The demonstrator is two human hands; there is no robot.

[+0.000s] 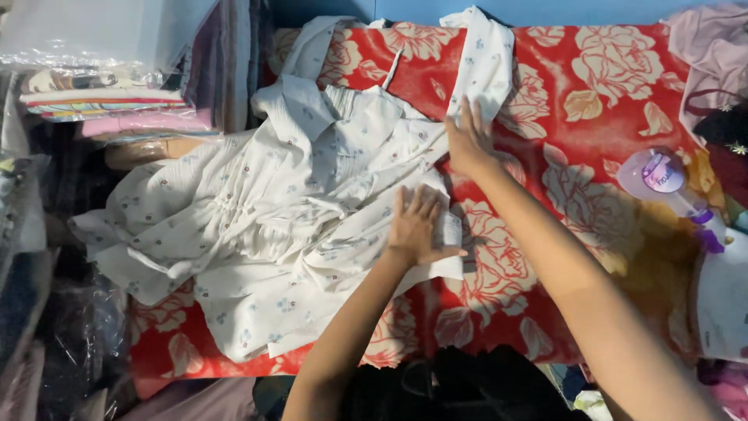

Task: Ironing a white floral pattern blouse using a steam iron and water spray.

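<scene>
A white garment (288, 226) with a small flower print lies crumpled across a red blanket (592, 117) with large cream flowers. Its collar (300, 101) points toward the far side and one sleeve (485, 62) stretches up to the back. My left hand (417, 226) lies flat, fingers spread, on the garment's right edge beside a small white label (452, 230). My right hand (467, 140) presses flat on the fabric a little further back, near the base of the sleeve. Neither hand grips anything.
A stack of folded clothes in clear plastic bags (109, 93) stands at the left. A pale purple spray bottle (666, 183) lies on the blanket at the right, beside a white bag (721, 300). Pink and dark clothes (713, 70) pile up at the far right. Dark fabric (467, 386) lies at the near edge.
</scene>
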